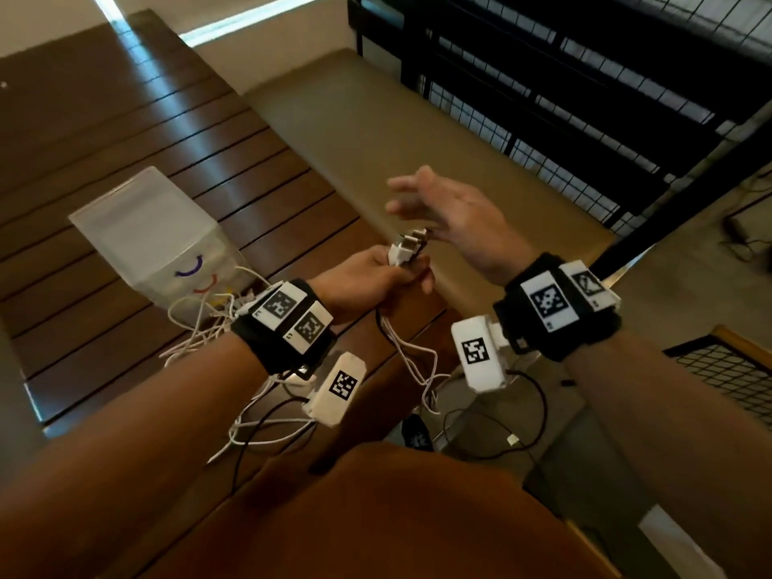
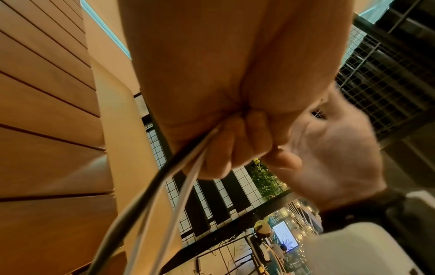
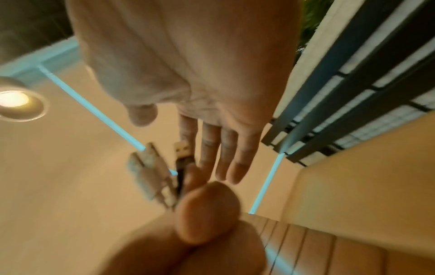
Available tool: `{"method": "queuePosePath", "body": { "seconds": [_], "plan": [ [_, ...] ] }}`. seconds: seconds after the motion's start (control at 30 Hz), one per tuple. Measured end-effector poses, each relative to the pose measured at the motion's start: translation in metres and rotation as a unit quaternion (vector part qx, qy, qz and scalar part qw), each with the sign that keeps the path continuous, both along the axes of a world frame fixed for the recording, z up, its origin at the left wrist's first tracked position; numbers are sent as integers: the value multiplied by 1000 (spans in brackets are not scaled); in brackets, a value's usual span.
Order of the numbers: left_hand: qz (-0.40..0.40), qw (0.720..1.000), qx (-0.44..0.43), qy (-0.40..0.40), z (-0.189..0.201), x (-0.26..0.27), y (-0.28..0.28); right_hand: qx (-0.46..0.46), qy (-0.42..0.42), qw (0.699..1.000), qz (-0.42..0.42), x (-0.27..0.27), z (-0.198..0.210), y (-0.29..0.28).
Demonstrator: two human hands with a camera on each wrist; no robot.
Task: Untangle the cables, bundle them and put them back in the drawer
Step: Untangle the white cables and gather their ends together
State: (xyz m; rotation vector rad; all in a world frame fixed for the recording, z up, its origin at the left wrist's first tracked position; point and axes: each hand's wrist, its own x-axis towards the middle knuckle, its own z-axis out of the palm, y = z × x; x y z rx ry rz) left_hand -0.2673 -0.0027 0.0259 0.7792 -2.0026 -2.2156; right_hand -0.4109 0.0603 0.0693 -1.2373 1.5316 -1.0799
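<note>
1. Now the left hand [image 1: 372, 277], at frame centre, grips several plugs [image 1: 407, 246] in its fist; keep them level.
2. Just above, the right hand [image 1: 455, 219] is spread and holds nothing; judged best, it should gather the cables [image 1: 411, 357] hanging at lower centre.
3. At middle left stands the drawer box [image 1: 154, 240].

Left hand [image 1: 367, 277] grips cables [image 1: 407, 248] (plug ends up) — right hand [image 1: 455, 221] hovers beside, fingers spread.
</note>
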Motion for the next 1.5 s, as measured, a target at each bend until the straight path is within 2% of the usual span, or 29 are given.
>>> {"method": "queuePosePath", "body": {
  "seconds": [0.1,0.2,0.37,0.5,0.67,0.77,0.83,0.9,0.97,1.0,1.07,1.13,1.2,1.27,1.37,1.5],
  "plan": [
    [21,999,-31,7,3,4,-1,7,143,982,119,24,9,-17],
    [93,994,-61,-6,1,16,-11,-21,236,961,145,42,-1,-32],
    [147,983,-110,-31,0,32,-22,-41,281,946,157,57,-9,-55],
    [137,978,-146,-57,2,47,-26,-39,287,933,212,70,-6,-65],
    [122,977,-168,-47,11,65,-24,8,185,948,257,84,-2,-75],
    [192,967,-159,-42,8,72,-21,1,164,950,264,94,-3,-80],
    [260,961,-94,-22,3,78,-23,-30,83,968,235,101,-5,-83],
    [329,942,42,40,3,87,-29,-2,-57,981,186,110,-11,-84],
    [401,902,126,100,7,100,-38,74,-189,961,189,122,-23,-82],
    [428,885,138,120,9,107,-43,107,-212,948,214,128,-31,-79],
    [469,859,143,145,11,125,-51,154,-165,938,265,135,-46,-72],
    [489,844,151,159,9,144,-58,169,-114,940,275,136,-62,-64],
    [493,843,152,153,6,164,-58,206,-117,941,240,133,-82,-59],
    [500,844,142,137,0,183,-55,239,-33,941,235,126,-107,-54],
    [525,833,132,117,-8,211,-51,261,135,909,296,111,-135,-43],
    [566,817,88,69,-21,236,-37,263,237,856,378,102,-145,-38]
  ]
}}
